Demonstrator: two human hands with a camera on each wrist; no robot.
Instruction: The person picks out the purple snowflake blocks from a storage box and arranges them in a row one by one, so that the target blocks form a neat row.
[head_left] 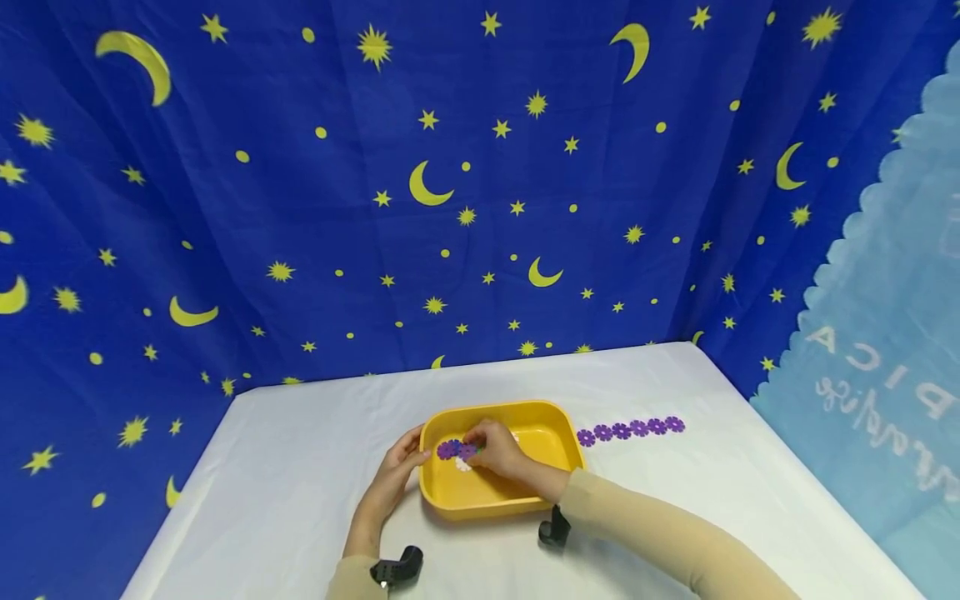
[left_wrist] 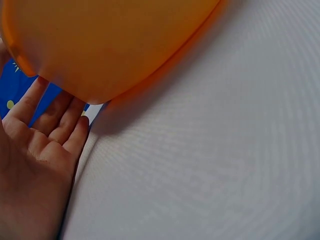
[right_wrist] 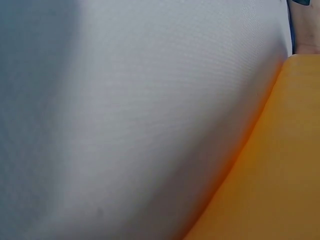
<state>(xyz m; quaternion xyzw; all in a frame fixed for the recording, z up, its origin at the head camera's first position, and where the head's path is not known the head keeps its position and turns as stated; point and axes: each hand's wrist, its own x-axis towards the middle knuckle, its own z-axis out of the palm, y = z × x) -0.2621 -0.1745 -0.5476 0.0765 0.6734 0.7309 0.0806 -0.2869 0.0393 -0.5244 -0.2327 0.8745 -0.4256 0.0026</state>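
A yellow plastic tub (head_left: 517, 502) sits on the white table. My left hand (head_left: 395, 473) holds its left end, thumb at the rim and fingers along the outer wall; the left wrist view shows those fingertips (left_wrist: 82, 122) against the tub. My right hand (head_left: 495, 450) reaches inside and pinches a purple snowflake disc (head_left: 468, 451). Beside that lie another purple disc (head_left: 446, 451), a bit of blue and a white disc (head_left: 463, 465). Whether the purple pieces are joined is unclear. In the right wrist view only the tub's outer wall (right_wrist: 270, 175) shows, without the right hand's fingers.
A row of several purple snowflake discs (head_left: 639, 428) lies on the white tablecloth (head_left: 660, 492) just right of the tub. A blue curtain (head_left: 480, 167) with yellow moons and stars hangs behind the table, and a light blue cloth (head_left: 892, 317) hangs at the right.
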